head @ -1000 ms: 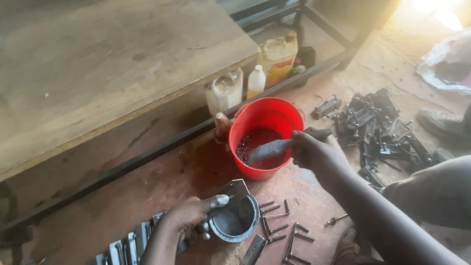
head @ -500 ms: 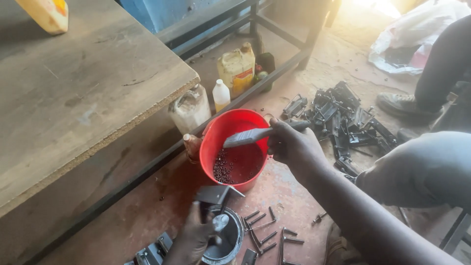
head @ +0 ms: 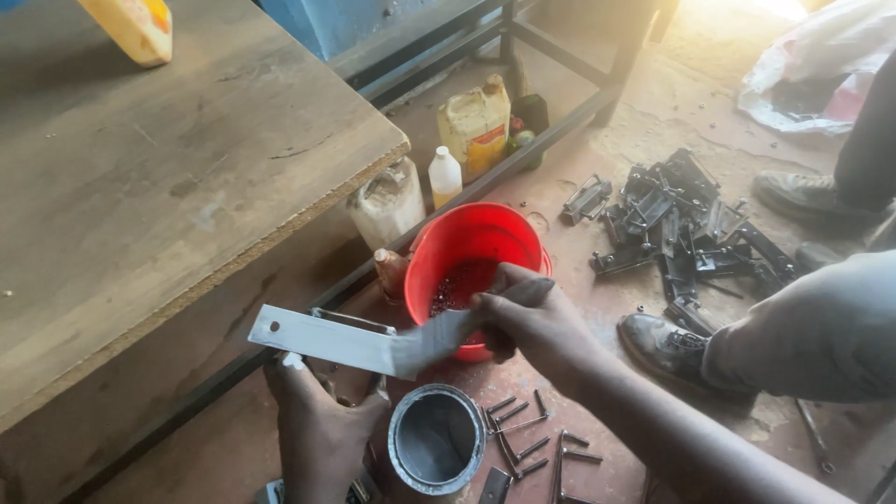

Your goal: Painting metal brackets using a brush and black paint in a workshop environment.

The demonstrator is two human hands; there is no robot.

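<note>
My right hand [head: 532,322] grips one end of a long flat metal strip [head: 355,341], held level over the floor in front of a red bucket [head: 476,257]. The strip's far end has a small hole and points left. My left hand [head: 322,425] rests low beside a grey metal cylinder [head: 436,439] with an open top, its fingers on the cylinder's left side near a metal bracket. The bucket holds dark small pieces at its bottom.
A worn wooden table [head: 168,187] with a metal frame fills the left. Plastic jugs and bottles [head: 476,126] stand under it. Loose bolts [head: 527,439] lie by the cylinder. A pile of dark metal parts [head: 681,219] lies right, near shoes [head: 667,341] and another person's leg.
My right hand has drawn the metal strip out of the bucket and swung it left over the cylinder. The view has shifted closer and lower.
</note>
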